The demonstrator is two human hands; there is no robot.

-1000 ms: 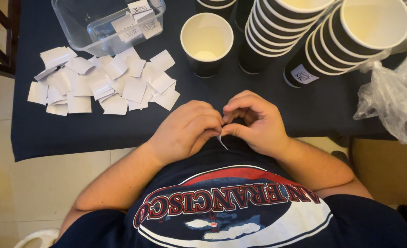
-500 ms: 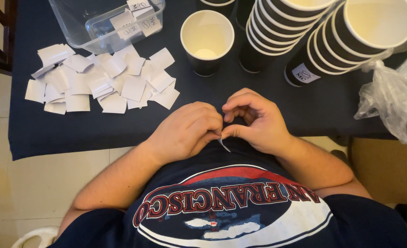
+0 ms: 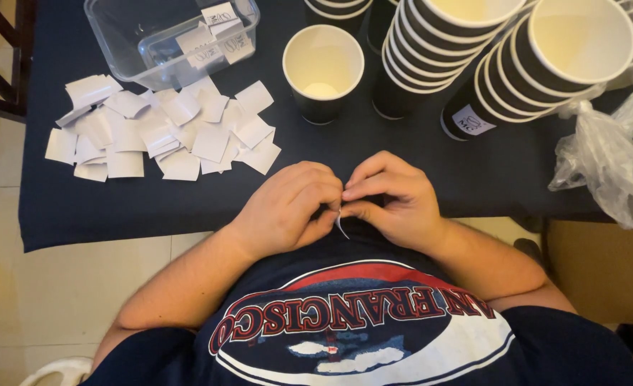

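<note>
- A desk point(image 3: 473, 179) covered in dark cloth fills the upper part of the head view, over a pale tiled floor; the person sits at its near edge.
- At ten o'clock from the hands a loose heap of white paper slips point(image 3: 166, 132) lies flat on the cloth, with a clear plastic tub point(image 3: 116, 32) holding a few more slips just behind it, at eleven o'clock.
- At twelve o'clock stands a single open paper cup point(image 3: 323, 71), dark outside and pale inside; at one and two o'clock lie tilted stacks of like cups point(image 3: 523, 64), and at three o'clock a crumpled clear plastic bag point(image 3: 609, 171).
- The left hand point(image 3: 288, 207) and right hand point(image 3: 391, 200) meet at the desk edge, fingertips pinched narrow together on one small paper slip point(image 3: 340, 227).
- That slip sits between the two hands, touching both; its visible tip hangs toward six o'clock, long axis roughly up-down, toward the person's chest. Neither hand is clearly nearer; how much of it is hidden inside the fingers I cannot tell.
- Against the earlier frames, the hands keep the same pinch in the same place; the slip's tip hangs much as before, and the heap, tub and cups lie unchanged.
</note>
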